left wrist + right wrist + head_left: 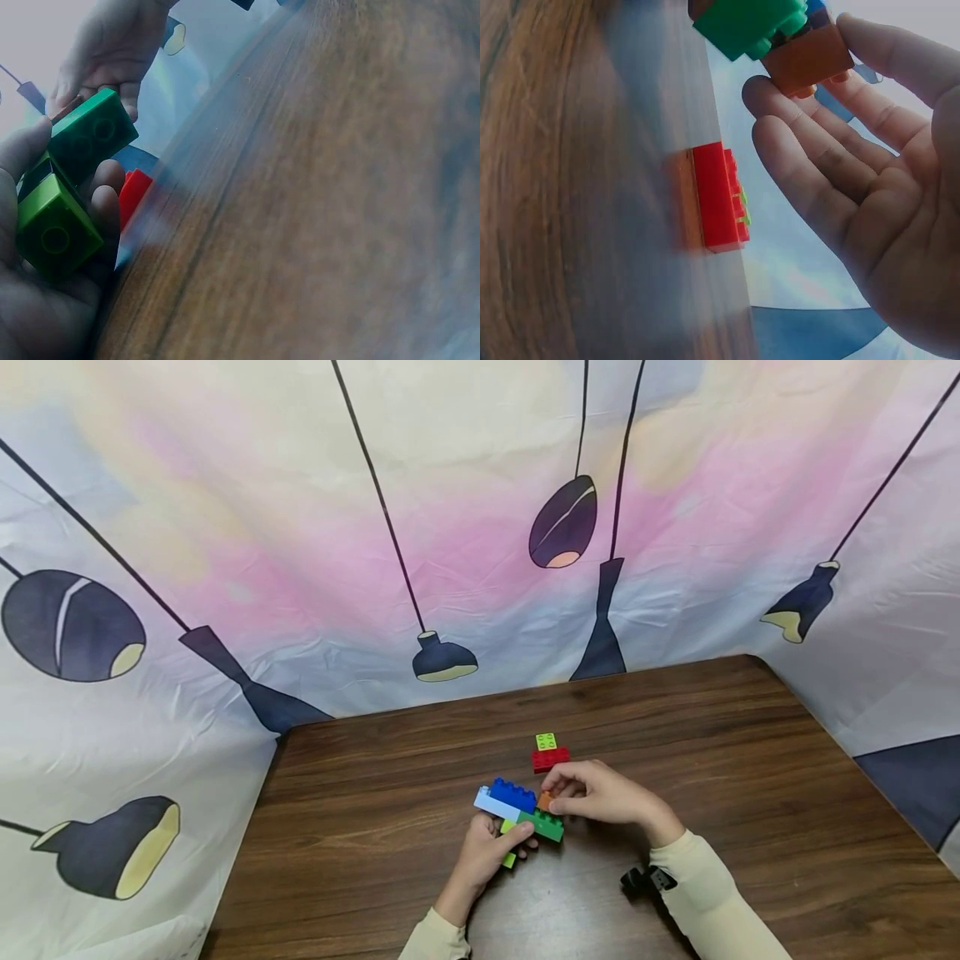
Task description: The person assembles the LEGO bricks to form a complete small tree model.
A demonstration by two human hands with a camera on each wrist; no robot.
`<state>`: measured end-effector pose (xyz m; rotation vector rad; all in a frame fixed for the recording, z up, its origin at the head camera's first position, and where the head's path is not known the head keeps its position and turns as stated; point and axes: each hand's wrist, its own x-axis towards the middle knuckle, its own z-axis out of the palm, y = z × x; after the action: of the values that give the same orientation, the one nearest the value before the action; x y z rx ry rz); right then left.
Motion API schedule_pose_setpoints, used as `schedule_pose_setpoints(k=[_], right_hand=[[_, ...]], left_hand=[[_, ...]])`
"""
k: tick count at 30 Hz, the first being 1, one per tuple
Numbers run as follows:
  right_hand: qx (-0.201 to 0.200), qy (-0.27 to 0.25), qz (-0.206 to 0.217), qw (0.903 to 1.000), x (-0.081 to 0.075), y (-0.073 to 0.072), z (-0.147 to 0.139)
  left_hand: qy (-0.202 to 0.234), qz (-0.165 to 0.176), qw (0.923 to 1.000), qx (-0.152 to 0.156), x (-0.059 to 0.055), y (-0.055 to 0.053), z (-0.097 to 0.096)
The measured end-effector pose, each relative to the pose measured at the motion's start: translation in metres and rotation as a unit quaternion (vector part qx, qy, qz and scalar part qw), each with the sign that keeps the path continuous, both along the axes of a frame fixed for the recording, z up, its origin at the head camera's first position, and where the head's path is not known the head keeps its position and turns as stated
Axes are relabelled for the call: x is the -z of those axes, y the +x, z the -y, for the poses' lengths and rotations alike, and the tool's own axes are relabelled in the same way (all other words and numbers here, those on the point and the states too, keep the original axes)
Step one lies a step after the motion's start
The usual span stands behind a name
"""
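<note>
My left hand (480, 853) grips a built piece of toy bricks just above the table. A light blue brick (496, 803) and a green brick (545, 827) sit end to end in it, with a dark blue brick (513, 794) on top and lime green bricks (58, 225) below, partly hidden by the fingers. Between thumb and fingertips my right hand (600, 793) pinches an orange brick (810, 60), against the dark blue brick's end and over the green brick's studs. Whether it is pressed fully down I cannot tell.
Behind the hands a red brick (551, 760) and a lime green brick (545, 742) lie on the brown wooden table (360, 827). A small black device (637, 882) is by the right wrist. A printed cloth (480, 527) hangs around the table's far and side edges.
</note>
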<state>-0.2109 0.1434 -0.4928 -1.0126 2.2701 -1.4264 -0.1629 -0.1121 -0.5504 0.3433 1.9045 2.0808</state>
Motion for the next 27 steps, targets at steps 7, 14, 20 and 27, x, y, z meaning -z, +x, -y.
schedule_pose_setpoints(k=[7, 14, 20, 27], right_hand=[[0.002, 0.001, -0.004, 1.0, -0.002, 0.003, 0.006], [0.017, 0.037, -0.027, 0.9988, -0.003, 0.007, 0.012], [0.05, 0.085, -0.067, 0.9929, -0.005, 0.014, 0.026], [0.087, 0.126, -0.089, 0.9843, -0.009, 0.023, 0.036]], left_hand=[[0.002, 0.0, 1.0, -0.002, 0.0, 0.0, 0.0], [0.009, 0.002, 0.9999, -0.01, 0.0, 0.0, 0.0], [0.019, -0.001, 0.9996, -0.022, -0.001, 0.001, 0.001], [0.025, -0.002, 0.9993, -0.029, -0.001, 0.002, 0.002]])
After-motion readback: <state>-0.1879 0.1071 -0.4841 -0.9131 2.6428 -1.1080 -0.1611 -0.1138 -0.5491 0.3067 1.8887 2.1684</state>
